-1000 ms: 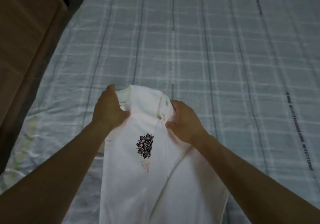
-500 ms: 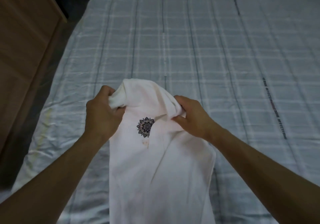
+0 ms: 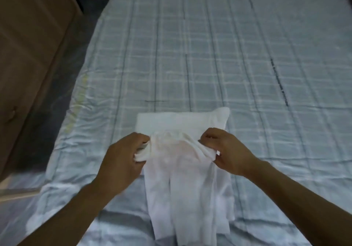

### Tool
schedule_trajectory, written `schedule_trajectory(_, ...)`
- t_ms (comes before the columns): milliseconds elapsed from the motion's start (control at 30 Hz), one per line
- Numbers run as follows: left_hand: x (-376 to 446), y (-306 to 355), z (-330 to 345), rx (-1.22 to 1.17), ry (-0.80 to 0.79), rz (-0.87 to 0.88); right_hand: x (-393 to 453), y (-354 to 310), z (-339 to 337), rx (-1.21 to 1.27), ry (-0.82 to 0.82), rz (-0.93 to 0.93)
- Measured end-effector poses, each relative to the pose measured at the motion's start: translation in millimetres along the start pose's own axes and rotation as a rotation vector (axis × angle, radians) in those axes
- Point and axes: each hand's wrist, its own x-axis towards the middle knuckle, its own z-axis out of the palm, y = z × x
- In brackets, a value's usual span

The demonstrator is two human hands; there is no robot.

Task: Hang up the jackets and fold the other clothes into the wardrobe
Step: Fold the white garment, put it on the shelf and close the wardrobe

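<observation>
Checked bedsheet [image 3: 209,55] beside wooden furniture [image 3: 28,45]

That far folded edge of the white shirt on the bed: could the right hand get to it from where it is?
Probably yes. The right hand grips the white shirt just short of its far edge, and nothing lies between them on the bed. It would have to release its bunched fabric first.

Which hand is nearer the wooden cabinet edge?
The left hand, gripping the white garment's left side. The wooden cabinet stands along the left of the bed; the right hand grips the opposite side.
</observation>
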Motion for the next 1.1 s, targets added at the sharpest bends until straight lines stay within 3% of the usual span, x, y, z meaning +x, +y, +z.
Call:
schedule_trajectory(267,-107.8,-1.3,36.6,0.144,-0.164,0.238,-101.9,-18.3,63.8,-0.073,-0.069,-0.038)
schedule_trajectory(467,-137.3,4.5,60.9,0.105,-0.094,0.329,-133.1,-19.8,76.9,-0.095,0.097,-0.096)
schedule_trajectory(600,-143.8,8.9,61.8,0.194,-0.215,0.372,-146.1,-19.9,84.3,-0.126,0.018,-0.053)
schedule_trajectory(733,-139.3,11.6,58.0,0.225,-0.513,0.266,-138.7,-32.8,62.9,-0.077,-0.21,0.041)
schedule_trajectory(833,-129.1,16.4,51.2,0.136,-0.594,0.098,-116.4,-41.4,33.2,0.067,-0.257,0.238)
schedule_trajectory(900,-115.2,21.5,52.0,0.044,-0.483,-0.033,-94.7,-47.1,24.6,0.074,-0.057,0.305)
schedule_trajectory(967,-95.7,29.5,57.4,0.085,-0.26,-0.007,-73.2,-49.4,32.3,-0.098,0.105,0.279)
schedule_trajectory(1033,-77.4,30.4,71.4,0.272,-0.132,0.041,-55.0,-46.7,46.2,-0.215,0.104,0.309)
schedule_trajectory(1100,-61.8,27.1,86.3,0.456,-0.175,0.008,-43.9,-32.5,60.2,-0.305,0.034,0.36)
